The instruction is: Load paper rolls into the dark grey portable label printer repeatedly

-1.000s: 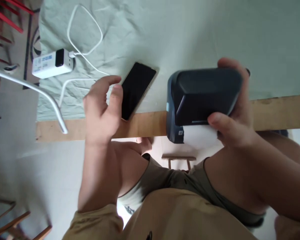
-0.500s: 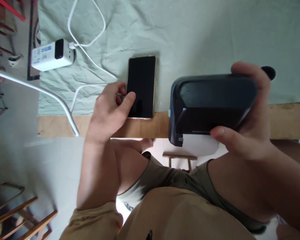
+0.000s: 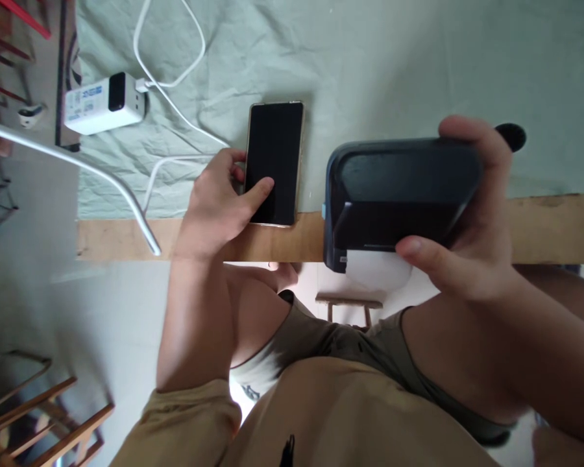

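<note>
My right hand [image 3: 481,240] grips a dark blue-black boxy device [image 3: 403,175] with rounded corners and holds it up over the table's front edge. Its thumb lies on the lower front face and the fingers wrap around the right end. A pale, rounded piece [image 3: 377,269] shows below the device; whether it is attached I cannot tell. A smartphone [image 3: 275,149] with a dark screen and clear case lies face up on the cloth, reaching onto the wooden edge. My left hand [image 3: 228,194] is closed on its left side, thumb on the screen, fingers at the case edge.
A white power bank [image 3: 104,104] with a plugged-in white cable [image 3: 170,84] lies at the left on the green cloth [image 3: 394,58]. A pale curved bar [image 3: 102,172] crosses the left side. Behind the right hand is a black oval object [image 3: 512,137]. Wooden stools [image 3: 73,428] stand below left.
The dark device and my right hand have shifted slightly left and up in view. My left thumb has slid a little further onto the phone's screen.
</note>
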`<action>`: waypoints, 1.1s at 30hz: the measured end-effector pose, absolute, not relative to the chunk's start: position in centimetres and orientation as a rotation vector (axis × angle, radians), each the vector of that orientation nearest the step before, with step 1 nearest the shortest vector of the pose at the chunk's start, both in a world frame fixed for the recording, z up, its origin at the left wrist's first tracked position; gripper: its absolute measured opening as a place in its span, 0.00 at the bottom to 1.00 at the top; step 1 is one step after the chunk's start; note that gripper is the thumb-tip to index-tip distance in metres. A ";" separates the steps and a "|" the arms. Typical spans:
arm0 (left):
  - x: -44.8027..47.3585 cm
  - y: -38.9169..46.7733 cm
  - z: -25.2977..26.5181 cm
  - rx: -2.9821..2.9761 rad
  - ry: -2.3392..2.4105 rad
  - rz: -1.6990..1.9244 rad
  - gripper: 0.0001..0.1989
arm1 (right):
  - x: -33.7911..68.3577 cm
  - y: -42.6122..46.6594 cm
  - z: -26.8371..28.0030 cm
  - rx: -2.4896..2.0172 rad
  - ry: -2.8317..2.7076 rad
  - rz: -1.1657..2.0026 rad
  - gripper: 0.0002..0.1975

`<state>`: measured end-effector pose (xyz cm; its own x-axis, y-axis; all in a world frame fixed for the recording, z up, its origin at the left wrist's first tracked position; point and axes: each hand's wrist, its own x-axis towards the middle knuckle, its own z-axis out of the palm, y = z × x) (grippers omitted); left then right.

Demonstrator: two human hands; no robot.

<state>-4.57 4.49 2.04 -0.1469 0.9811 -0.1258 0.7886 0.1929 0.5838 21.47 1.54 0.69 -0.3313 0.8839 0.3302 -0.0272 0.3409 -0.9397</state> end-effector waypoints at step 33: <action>-4.8 4.2 2.2 1.670 1.899 0.524 0.22 | 21.7 1.8 0.1 -0.783 -1.706 1.066 0.33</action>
<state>-4.84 4.25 2.25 -0.0752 0.9862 -0.1475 0.7710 0.1514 0.6186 21.72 1.76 0.14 -0.3501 0.8565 0.3793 0.0344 0.4164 -0.9085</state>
